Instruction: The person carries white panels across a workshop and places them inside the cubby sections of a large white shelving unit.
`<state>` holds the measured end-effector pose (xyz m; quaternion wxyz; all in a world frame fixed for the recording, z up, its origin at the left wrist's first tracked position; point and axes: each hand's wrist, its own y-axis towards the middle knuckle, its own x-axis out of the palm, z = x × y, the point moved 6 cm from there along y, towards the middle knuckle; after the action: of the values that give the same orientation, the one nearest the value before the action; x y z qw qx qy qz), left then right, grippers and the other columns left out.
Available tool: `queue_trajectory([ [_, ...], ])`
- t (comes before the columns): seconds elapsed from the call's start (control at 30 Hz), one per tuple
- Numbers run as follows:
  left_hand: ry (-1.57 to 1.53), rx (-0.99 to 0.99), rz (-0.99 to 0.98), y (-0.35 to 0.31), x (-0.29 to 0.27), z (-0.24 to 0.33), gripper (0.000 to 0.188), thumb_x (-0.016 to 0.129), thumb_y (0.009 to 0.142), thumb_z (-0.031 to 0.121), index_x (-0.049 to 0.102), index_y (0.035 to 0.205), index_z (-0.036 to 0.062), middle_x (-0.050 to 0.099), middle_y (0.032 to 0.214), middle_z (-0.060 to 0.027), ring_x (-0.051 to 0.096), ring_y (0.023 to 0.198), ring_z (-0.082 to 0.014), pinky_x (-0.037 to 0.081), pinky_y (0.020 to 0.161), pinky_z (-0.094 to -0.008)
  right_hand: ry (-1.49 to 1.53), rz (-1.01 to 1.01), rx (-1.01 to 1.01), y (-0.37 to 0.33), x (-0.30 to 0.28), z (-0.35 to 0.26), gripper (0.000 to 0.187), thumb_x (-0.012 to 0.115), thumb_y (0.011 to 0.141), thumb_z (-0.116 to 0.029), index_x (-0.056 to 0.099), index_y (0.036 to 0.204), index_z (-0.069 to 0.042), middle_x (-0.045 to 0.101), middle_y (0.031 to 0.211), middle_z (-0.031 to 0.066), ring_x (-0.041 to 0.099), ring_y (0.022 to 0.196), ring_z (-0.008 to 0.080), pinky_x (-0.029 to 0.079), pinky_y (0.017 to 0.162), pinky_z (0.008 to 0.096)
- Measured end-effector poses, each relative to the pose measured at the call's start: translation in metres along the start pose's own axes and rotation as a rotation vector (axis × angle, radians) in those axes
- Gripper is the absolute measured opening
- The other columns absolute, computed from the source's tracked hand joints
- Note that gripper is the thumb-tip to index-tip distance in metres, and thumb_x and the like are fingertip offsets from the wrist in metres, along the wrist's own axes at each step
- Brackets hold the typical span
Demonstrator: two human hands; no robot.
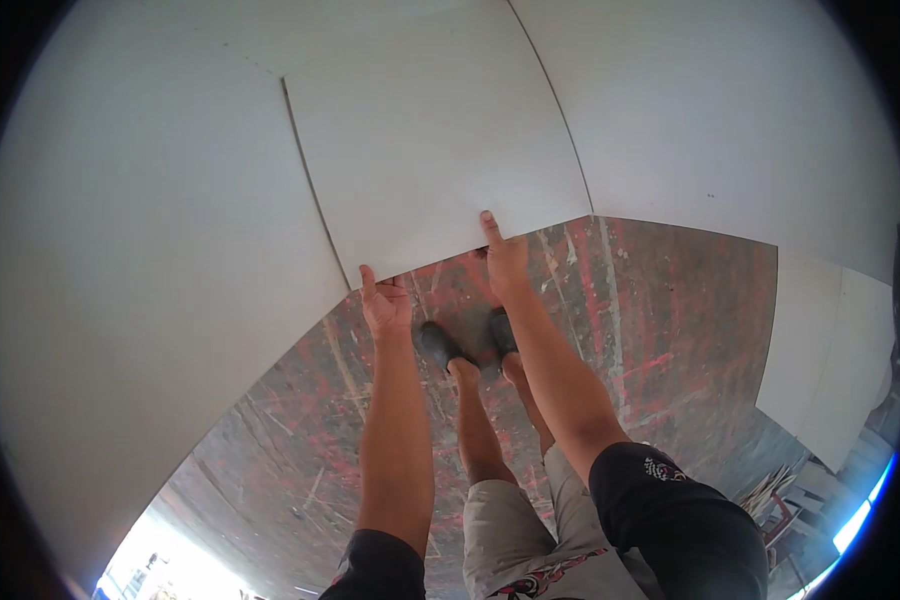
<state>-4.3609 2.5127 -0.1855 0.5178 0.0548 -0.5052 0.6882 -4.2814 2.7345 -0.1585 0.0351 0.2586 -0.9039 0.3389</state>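
Observation:
A white rectangular board (440, 150) stands against a white wall, its lower edge above a red-streaked floor. My left hand (385, 303) grips the board's bottom edge near its left corner, thumb up against the face. My right hand (503, 258) holds the same bottom edge further right, index finger pointing up on the face. Both forearms reach forward from the lower edge. Below the hands are my two dark shoes (465, 342) and bare lower legs.
White wall panels (150, 260) flank the board on the left and the right (730, 120). The floor (660, 330) is worn, with red and white paint marks. A white panel (825, 360) leans at the right; scrap pieces (780, 490) lie at the lower right.

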Motion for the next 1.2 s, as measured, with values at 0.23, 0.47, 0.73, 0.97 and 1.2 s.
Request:
queue_trajectory([
  [0.23, 0.034, -0.042, -0.037, 0.001, -0.002, 0.004, 0.044, 0.058, 0.095, 0.025, 0.046, 0.131, 0.0018, 0.052, 0.133, -0.0117, 0.049, 0.124, -0.0246, 0.042, 0.107, -0.0396, 0.249, -0.066, 0.181, 0.018, -0.011, 0.023, 0.034, 0.068, 0.090, -0.028, 0.056, 0.112, -0.004, 0.063, 0.091, 0.0036, 0.062, 0.074, 0.0135, 0.051, 0.057, 0.0284],
  [0.47, 0.181, -0.315, -0.078, -0.036, -0.015, 0.004, 0.052, 0.055, 0.097, 0.029, 0.036, 0.139, 0.0045, 0.042, 0.142, -0.0133, 0.039, 0.133, -0.0271, 0.039, 0.108, -0.0477, 0.527, -0.149, 0.265, 0.018, -0.015, -0.006, 0.026, 0.064, 0.091, -0.017, 0.056, 0.113, -0.005, 0.062, 0.111, 0.0075, 0.062, 0.102, 0.0188, 0.053, 0.079, 0.0352],
  [0.73, 1.180, -0.462, -0.085, -0.216, -0.236, 0.027, 0.046, 0.051, 0.097, 0.029, 0.045, 0.136, 0.0060, 0.052, 0.134, -0.0159, 0.052, 0.122, -0.0258, 0.047, 0.093, -0.0423, 0.219, -0.228, 0.086, -0.058, -0.014, -0.088, 0.038, 0.069, 0.086, -0.013, 0.052, 0.119, -0.009, 0.060, 0.110, 0.0043, 0.058, 0.106, 0.0190, 0.050, 0.083, 0.0345],
  [0.97, 1.668, -0.323, 0.056, -0.390, -0.312, 0.114, 0.057, 0.070, 0.077, 0.033, 0.058, 0.124, 0.0040, 0.067, 0.109, -0.0182, 0.065, 0.100, -0.0336, 0.049, 0.089, -0.0411, -0.674, -0.017, -0.334, -0.268, -0.033, -0.193, 0.049, 0.068, 0.086, -0.023, 0.052, 0.126, 0.001, 0.057, 0.121, 0.0107, 0.054, 0.106, 0.0171, 0.044, 0.087, 0.0352],
  [1.2, 1.645, -0.002, 0.003, -0.444, -0.401, 0.116, 0.043, 0.064, 0.085, 0.033, 0.061, 0.116, 0.0031, 0.069, 0.099, -0.0149, 0.068, 0.084, -0.0232, 0.052, 0.072, -0.0360, -0.786, -0.100, -0.167, -0.431, -0.056, -0.131, 0.058, 0.065, 0.086, -0.019, 0.042, 0.131, 0.008, 0.055, 0.126, 0.0186, 0.053, 0.115, 0.0287, 0.040, 0.099, 0.0368],
])
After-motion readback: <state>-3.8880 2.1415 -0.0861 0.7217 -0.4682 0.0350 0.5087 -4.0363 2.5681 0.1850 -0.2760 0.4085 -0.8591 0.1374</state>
